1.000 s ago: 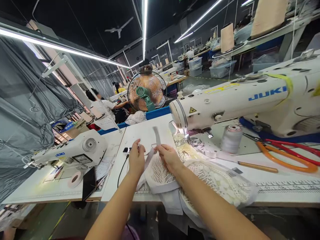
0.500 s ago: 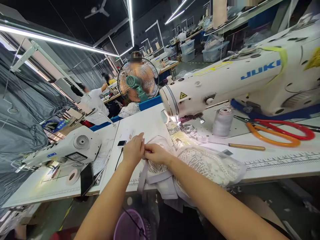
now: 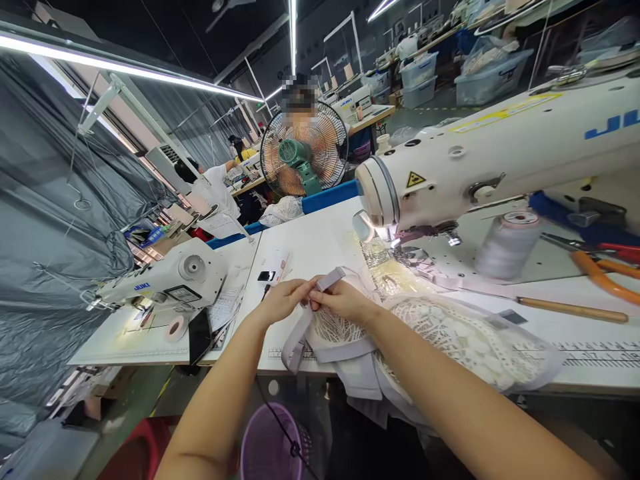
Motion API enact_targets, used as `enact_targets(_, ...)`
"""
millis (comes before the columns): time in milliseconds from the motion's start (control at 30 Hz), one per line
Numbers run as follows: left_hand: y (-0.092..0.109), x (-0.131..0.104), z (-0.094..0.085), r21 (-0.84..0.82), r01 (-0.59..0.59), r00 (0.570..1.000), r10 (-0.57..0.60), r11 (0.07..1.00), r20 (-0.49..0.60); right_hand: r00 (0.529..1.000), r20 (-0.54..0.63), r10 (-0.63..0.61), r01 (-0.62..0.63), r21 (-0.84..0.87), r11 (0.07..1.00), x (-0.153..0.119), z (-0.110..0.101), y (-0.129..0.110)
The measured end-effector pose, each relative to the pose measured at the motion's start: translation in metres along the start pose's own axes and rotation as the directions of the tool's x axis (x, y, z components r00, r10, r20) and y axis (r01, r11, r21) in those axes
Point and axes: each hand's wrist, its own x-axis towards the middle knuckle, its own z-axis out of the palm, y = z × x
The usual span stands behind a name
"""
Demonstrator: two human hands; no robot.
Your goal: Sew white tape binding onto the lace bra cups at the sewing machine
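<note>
A white lace bra [image 3: 420, 333] lies across the front of the sewing table, its cups toward the right and pale grey bands draping over the edge. My right hand [image 3: 345, 301] is closed on the bra's pale grey strap [image 3: 331, 278], whose folded end sticks up above the fingers. Against its fingertips, my left hand [image 3: 284, 301] pinches at the same spot; the strap between the fingers is mostly hidden. A loop of the strap hangs down below both hands. Right of them stands the white sewing machine [image 3: 430, 187], its needle lamp lit.
A grey thread cone [image 3: 507, 245], a wooden-handled tool [image 3: 573, 309] and orange-handled scissors [image 3: 603, 277] lie to the right. Left are a small black device [image 3: 267, 275] and a second sewing machine [image 3: 175, 280]. Beyond the table stands a fan [image 3: 304, 150]; below is a purple basket [image 3: 273, 443]. Other people sit farther back.
The view has swung left, so the scene sits farther right. My hands have turned, and the strap's folded end now shows above my right fingers.
</note>
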Motion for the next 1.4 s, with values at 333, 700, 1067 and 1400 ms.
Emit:
enact_targets(333,0.003,-0.018,0.028,0.363,0.131,0.933,0.009,0.922,-0.36,0.982,-0.083,0.169,-0.157,0.131,0.979,0.008,0.002,0.014)
enact_targets(700,-0.016,-0.038,0.04,0.796,-0.161,0.94,0.337,0.584,-0.057,0.971,-0.095,0.217,-0.206,0.121,0.971,0.001,-0.005,0.004)
enact_targets(1067,-0.031,-0.026,0.032,-0.144,-0.057,0.974,0.024,0.988,-0.224,0.998,0.037,0.06,-0.048,-0.257,0.965,-0.005,-0.004,0.004)
enact_targets(1400,-0.027,-0.014,0.043,-0.263,-0.024,0.931,-0.074,0.964,-0.358,0.94,-0.219,-0.263,0.056,-0.659,0.75,0.001,0.009,0.021)
